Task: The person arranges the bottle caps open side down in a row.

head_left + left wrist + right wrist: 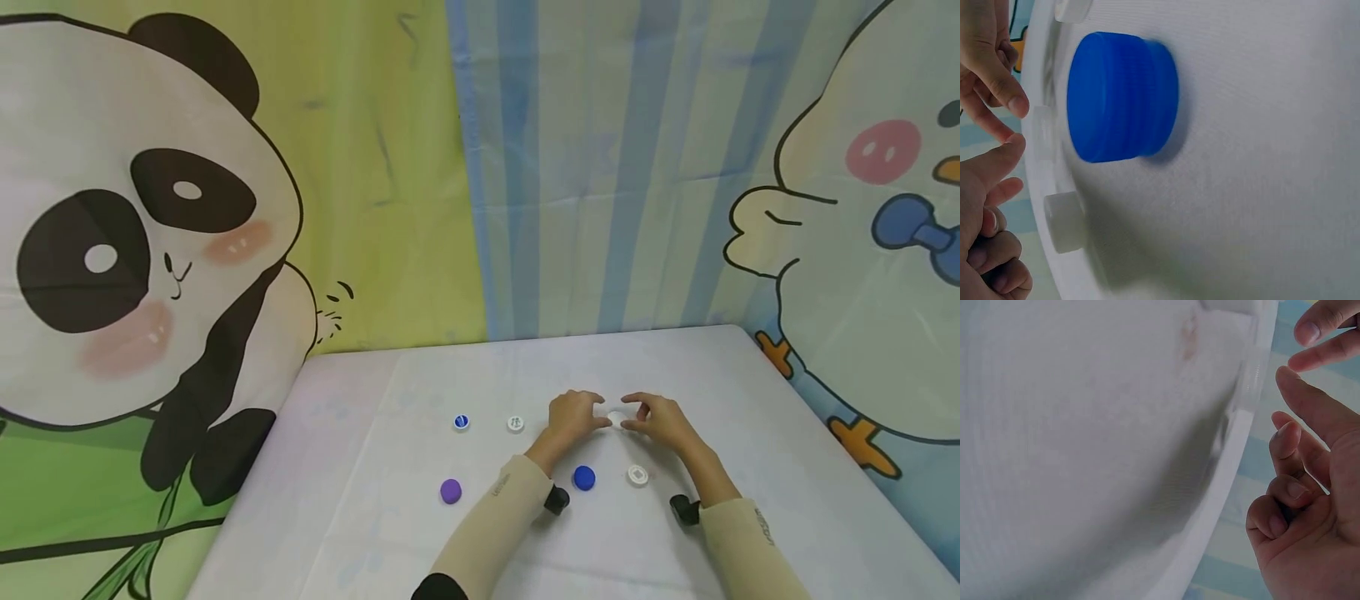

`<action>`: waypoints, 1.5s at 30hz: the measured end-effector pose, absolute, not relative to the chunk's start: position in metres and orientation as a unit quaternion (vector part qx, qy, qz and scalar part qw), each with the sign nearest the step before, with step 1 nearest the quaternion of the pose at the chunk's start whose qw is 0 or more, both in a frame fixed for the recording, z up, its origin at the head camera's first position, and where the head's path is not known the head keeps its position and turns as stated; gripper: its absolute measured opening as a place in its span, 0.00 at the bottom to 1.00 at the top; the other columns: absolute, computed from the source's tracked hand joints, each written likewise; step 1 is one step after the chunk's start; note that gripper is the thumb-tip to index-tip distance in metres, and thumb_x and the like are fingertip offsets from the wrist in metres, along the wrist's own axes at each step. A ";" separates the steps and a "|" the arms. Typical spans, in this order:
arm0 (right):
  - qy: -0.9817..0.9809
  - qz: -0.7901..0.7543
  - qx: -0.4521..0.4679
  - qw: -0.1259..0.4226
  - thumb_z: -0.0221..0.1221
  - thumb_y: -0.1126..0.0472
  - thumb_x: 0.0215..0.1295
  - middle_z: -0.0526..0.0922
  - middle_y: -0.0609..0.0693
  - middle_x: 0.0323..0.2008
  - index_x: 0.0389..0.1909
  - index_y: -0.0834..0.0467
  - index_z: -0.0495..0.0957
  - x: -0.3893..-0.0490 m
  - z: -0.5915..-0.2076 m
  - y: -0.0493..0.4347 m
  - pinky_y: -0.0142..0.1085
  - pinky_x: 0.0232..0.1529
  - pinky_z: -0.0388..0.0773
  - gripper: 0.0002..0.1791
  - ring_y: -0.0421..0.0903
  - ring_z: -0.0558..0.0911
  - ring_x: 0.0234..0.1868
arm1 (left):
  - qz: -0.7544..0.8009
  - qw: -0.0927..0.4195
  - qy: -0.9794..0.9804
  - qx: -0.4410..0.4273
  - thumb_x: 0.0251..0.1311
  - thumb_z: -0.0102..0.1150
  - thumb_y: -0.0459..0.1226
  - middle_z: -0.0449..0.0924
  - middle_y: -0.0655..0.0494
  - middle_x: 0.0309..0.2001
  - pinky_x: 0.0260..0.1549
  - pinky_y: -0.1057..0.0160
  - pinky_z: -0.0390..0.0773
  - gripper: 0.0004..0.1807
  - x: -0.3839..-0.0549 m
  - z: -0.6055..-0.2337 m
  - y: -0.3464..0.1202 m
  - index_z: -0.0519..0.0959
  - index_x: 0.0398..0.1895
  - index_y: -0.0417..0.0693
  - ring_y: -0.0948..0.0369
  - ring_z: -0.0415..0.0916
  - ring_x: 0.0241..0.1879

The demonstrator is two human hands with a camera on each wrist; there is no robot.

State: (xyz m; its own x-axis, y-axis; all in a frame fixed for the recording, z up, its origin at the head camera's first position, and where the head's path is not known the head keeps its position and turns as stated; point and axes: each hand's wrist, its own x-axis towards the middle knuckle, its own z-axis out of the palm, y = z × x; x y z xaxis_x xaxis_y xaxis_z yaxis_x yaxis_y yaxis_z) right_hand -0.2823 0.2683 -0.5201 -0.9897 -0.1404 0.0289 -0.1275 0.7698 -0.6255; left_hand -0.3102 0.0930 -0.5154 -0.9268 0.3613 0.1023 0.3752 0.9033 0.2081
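My left hand (576, 417) and right hand (660, 419) face each other over the right half of the table. Between them lies a whitish, see-through bottle cap (617, 418), its clear side (1042, 132) near the fingertips in the left wrist view. Thumb and forefinger of each hand are spread apart around it, with no pinch visible; whether the fingertips touch it I cannot tell. Nearer to me lie a blue bottle cap (583, 477) and a white cap with a square mark (637, 476). Left of my left hand sits a white cap with dark print (515, 424).
Farther left on the white table (360, 500) are a blue-and-white cap (461, 422) and a purple cap (451, 491). Behind the table hangs a striped curtain (585, 167), with a panda print (217, 83) at the left.
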 end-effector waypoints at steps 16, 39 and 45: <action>0.939 -0.333 -0.088 0.015 0.66 0.59 0.48 0.69 0.49 0.21 0.47 0.61 0.76 -0.288 -0.532 0.272 0.35 0.25 0.63 0.23 0.43 0.66 0.23 | -0.067 0.026 -0.978 -0.197 0.43 0.61 0.59 0.81 0.69 0.36 0.26 0.69 0.70 0.21 -0.313 -0.531 0.106 0.79 0.44 0.70 0.66 0.76 0.32; 0.899 -0.359 -0.169 -0.188 0.67 0.50 0.46 0.71 0.42 0.24 0.46 0.48 0.78 -0.224 -0.455 0.250 0.38 0.33 0.62 0.22 0.38 0.65 0.32 | -0.273 0.164 -0.881 -0.350 0.53 0.55 0.56 0.57 0.64 0.10 0.12 0.76 0.52 0.23 -0.264 -0.457 0.039 0.76 0.50 0.60 0.70 0.51 0.11; 0.873 -0.348 -0.231 -0.253 0.71 0.55 0.40 0.70 0.38 0.24 0.44 0.47 0.78 -0.198 -0.436 0.226 0.30 0.29 0.60 0.25 0.33 0.64 0.31 | -0.353 0.193 -0.832 -0.382 0.49 0.61 0.52 0.54 0.64 0.10 0.11 0.76 0.49 0.22 -0.235 -0.441 0.009 0.78 0.47 0.56 0.72 0.47 0.12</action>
